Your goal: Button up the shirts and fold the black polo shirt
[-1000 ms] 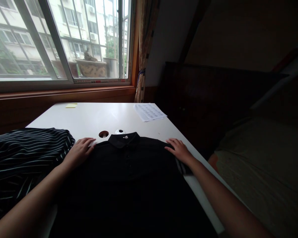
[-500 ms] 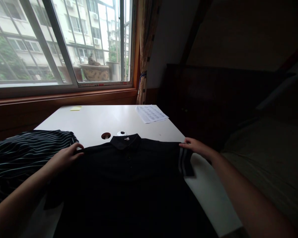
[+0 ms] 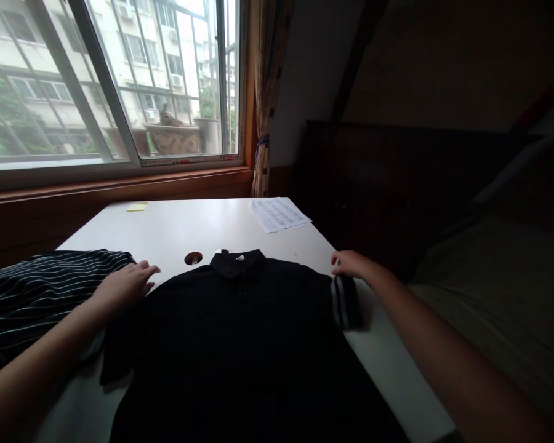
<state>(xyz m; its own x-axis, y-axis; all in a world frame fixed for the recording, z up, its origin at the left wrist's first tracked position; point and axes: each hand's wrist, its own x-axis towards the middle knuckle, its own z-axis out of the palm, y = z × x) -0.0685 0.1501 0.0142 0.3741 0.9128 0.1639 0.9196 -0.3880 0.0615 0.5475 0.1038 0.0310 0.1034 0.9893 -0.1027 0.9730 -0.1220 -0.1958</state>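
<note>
Head view: shirt's hem (image 3: 258, 431) cut off

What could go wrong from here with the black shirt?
Left hand is right by the striped cloth: it could snag or drag it. The shirt's banded sleeve lies near the right edge of the table; a tug might slide it off. The hem is out of view, so creases there could go unnoticed.
</note>
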